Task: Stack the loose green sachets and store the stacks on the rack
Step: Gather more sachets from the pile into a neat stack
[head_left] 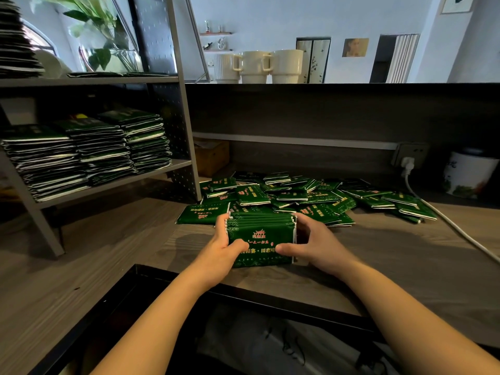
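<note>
Pressing in from both sides, the left hand (220,246) and right hand (315,246) clasp a stack of green sachets (261,239) on the desk (405,266), just in front of the loose pile (305,197). Thumbs cover part of its print, and its underside is hidden. Left of the pile, the rack (173,104) holds dim stored stacks (86,150), cut off at the frame edge.

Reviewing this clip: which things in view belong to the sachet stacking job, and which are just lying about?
Part of the job:
- stack of sachets squeezed between left hand and right hand
- loose sachets heaped on the desk
- rack with stored stacks

Just lying about:
- mugs
- plant
- white cable
- tin
</note>
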A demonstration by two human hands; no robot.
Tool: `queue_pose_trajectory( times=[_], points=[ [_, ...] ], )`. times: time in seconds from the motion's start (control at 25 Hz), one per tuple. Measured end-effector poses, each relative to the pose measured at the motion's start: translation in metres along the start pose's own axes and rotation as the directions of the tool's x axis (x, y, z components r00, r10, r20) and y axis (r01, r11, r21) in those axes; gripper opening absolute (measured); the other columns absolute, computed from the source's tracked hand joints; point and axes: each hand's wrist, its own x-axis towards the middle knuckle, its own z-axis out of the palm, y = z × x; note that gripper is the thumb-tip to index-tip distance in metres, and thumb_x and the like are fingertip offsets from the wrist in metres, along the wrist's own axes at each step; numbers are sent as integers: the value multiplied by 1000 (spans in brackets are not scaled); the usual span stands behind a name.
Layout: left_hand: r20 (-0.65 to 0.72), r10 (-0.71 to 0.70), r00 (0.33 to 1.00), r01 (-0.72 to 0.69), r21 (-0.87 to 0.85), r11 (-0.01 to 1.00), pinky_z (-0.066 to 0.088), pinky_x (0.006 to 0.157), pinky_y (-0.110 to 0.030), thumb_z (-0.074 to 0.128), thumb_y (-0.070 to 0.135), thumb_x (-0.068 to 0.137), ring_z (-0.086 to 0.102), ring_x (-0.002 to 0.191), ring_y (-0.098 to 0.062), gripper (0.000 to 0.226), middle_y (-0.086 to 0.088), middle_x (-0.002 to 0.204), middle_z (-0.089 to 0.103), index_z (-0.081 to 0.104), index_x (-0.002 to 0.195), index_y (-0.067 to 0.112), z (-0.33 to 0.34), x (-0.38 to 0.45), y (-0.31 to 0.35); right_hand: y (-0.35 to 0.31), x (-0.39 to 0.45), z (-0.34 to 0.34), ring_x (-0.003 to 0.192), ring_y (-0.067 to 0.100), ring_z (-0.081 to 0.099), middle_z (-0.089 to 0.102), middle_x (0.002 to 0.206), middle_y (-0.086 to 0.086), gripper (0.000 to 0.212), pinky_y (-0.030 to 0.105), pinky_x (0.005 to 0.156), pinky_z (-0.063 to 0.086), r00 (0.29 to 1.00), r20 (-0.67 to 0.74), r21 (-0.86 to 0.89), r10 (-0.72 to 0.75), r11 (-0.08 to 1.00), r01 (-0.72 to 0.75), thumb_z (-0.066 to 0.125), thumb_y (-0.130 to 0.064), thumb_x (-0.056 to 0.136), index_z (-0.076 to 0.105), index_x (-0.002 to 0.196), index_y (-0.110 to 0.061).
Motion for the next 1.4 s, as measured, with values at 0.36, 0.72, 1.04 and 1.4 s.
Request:
queue_pose_trajectory(
  times=[0.36,0.72,1.04,1.4],
  points=[
    [-141,33,990,-40,-47,998,32,90,-28,62,23,97,42,88,9,63,22,108,45,23,146,30,0,-2,3,37,16,-34,131,24,42,57,132,0,60,46,107,40,851,-526,-498,9,807,-316,78,-48,78,58,129,-24],
    [-157,33,987,-44,-67,997,35,87,-28,64,22,96,49,92,5,56,21,107,50,28,136,35,0,-2,2,36,20,-28,127,30,42,54,133,6,32,37,101,37,840,-543,-513,12,787,-343,63,-33,95,66,123,-17],
    [-168,27,985,-36,-54,998,34,90,-32,65,27,95,49,105,-12,68,8,123,49,23,149,29,0,0,0,35,28,-33,121,28,51,61,125,5,33,35,100,39,896,-443,-584,-19,765,-272,68,-18,91,67,124,-15],
    [-185,22,982,-34,-58,998,35,92,-34,64,28,95,48,109,-16,69,5,127,48,22,150,29,-1,2,-2,15,7,-25,97,7,61,64,102,-5,17,23,84,50,777,-621,-55,-102,995,88,65,-11,94,57,108,-17]
  ],
)
